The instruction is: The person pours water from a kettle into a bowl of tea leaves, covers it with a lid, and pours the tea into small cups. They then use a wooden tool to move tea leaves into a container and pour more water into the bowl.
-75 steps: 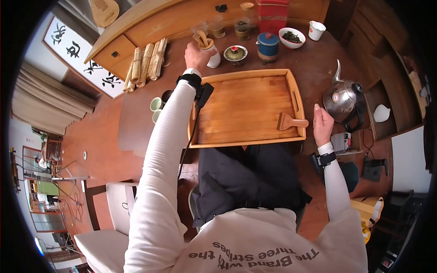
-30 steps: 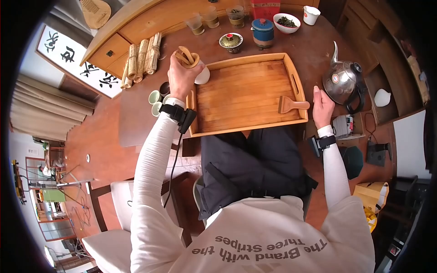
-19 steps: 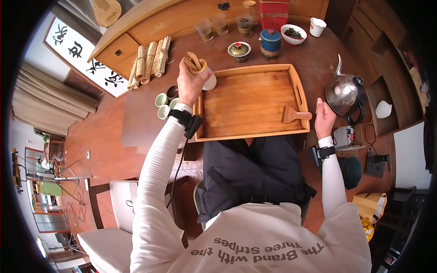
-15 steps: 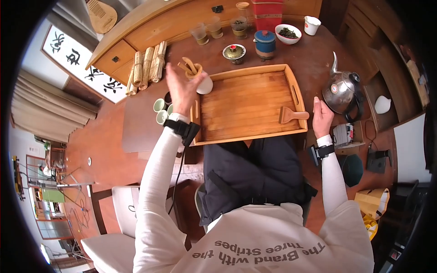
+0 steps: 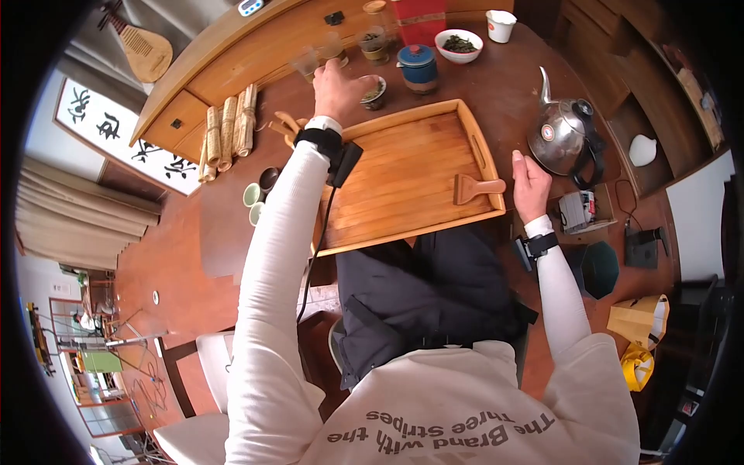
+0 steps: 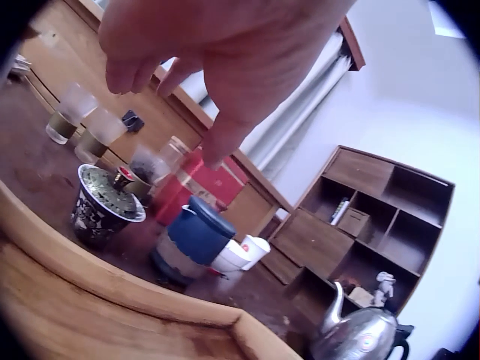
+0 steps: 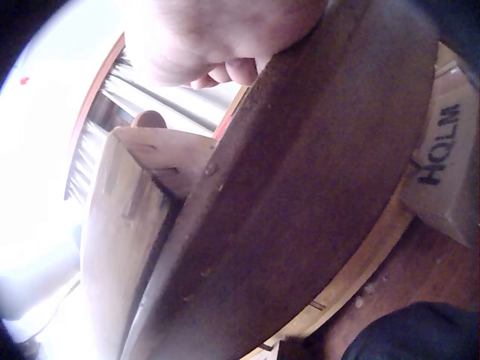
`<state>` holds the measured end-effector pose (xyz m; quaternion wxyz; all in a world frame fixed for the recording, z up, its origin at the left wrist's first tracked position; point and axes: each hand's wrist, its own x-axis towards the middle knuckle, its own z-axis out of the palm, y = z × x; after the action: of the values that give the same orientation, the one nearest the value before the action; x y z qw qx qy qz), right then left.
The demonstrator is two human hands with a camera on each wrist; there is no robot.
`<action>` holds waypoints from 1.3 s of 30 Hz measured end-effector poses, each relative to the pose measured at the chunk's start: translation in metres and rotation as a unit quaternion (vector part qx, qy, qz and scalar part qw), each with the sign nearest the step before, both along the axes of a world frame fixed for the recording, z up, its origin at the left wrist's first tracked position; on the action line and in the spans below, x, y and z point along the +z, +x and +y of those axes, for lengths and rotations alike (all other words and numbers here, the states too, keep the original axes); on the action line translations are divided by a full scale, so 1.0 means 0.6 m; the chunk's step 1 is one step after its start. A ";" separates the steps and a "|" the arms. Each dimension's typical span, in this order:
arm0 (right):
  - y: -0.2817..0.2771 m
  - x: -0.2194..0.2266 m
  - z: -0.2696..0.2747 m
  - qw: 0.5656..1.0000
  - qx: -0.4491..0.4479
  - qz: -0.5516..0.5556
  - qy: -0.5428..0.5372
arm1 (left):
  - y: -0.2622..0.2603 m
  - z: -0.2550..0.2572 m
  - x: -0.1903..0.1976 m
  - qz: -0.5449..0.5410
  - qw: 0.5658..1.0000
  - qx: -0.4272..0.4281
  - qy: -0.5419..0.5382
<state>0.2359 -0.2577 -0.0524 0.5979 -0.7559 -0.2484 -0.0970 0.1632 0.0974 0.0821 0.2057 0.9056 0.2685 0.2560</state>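
Observation:
My left hand (image 5: 339,93) reaches past the far left corner of the wooden tray (image 5: 395,174), its fingers loose and holding nothing. Just beside it in the head view is the lidded gaiwan (image 5: 374,94). In the left wrist view the hand (image 6: 217,67) hangs above and behind the gaiwan (image 6: 105,202), whose lid has a red knob. Wooden tea tools (image 5: 288,124) poke out left of my left forearm, which hides most of their holder. My right hand (image 5: 532,186) rests at the table edge between tray and steel kettle (image 5: 562,136), holding nothing.
A wooden-handled brush (image 5: 477,188) lies on the tray's right side. Behind stand a blue canister (image 5: 417,71), a bowl of tea leaves (image 5: 459,46), a white cup (image 5: 501,25) and several glasses (image 5: 373,46). Bamboo rolls (image 5: 226,132) and small cups (image 5: 253,195) are left.
My left hand brought the tea tool holder nearer, to the tray's left corner, and let it go. It then moved away and right, toward the gaiwan. My right hand stays at the table edge.

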 end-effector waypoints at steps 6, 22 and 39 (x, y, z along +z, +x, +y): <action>-0.004 0.005 0.002 1.000 -0.012 -0.008 -0.002 | 0.086 0.047 -0.055 0.168 0.983 0.017 0.075; -0.001 0.003 0.001 0.999 -0.004 -0.031 -0.017 | 0.071 0.018 -0.035 0.186 0.978 -0.013 0.096; -0.003 0.003 0.001 1.000 -0.004 -0.024 -0.007 | -0.071 -0.072 -0.038 0.215 0.972 -0.067 0.068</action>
<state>0.2340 -0.2569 -0.0508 0.5864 -0.7583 -0.2603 -0.1155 0.1204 0.0539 0.0591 0.0974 0.9673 0.2269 0.0582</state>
